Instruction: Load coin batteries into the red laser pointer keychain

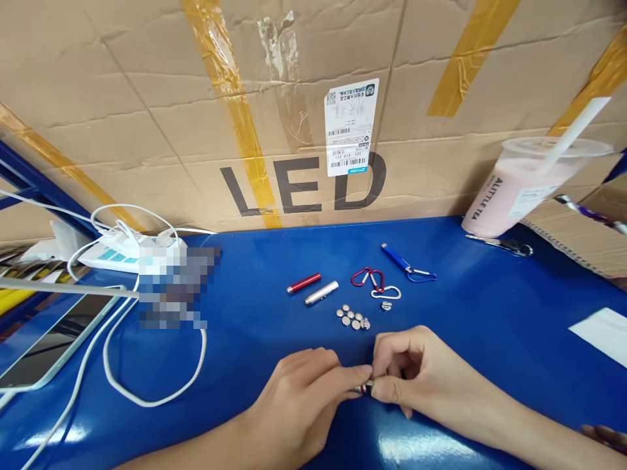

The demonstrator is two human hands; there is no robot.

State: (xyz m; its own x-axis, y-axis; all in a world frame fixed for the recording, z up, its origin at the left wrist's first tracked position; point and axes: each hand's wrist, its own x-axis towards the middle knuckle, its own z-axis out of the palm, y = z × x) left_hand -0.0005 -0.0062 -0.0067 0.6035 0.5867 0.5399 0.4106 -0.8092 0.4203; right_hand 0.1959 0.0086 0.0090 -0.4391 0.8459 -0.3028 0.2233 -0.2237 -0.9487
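Note:
My left hand (304,391) and my right hand (416,369) meet near the front of the blue table (490,313), both pinching one small red and silver cylindrical piece (363,389) between their fingertips. Just beyond lie several silver button cells (353,318) in a cluster. Farther back rest a red tube (304,283), a silver tube (321,293), a red carabiner (362,276), a silver carabiner (386,293) with a small silver cap (386,305) beside it, and a blue tube (396,258) clipped to a blue carabiner (421,277).
A large cardboard box (294,98) marked LED stands as a wall behind the table. A pink drink cup (519,189) with a straw stands at the right, with keys (504,245) by it. White cables (147,385), a power strip (122,254) and a tablet (53,339) lie at the left. White paper (602,333) sits far right.

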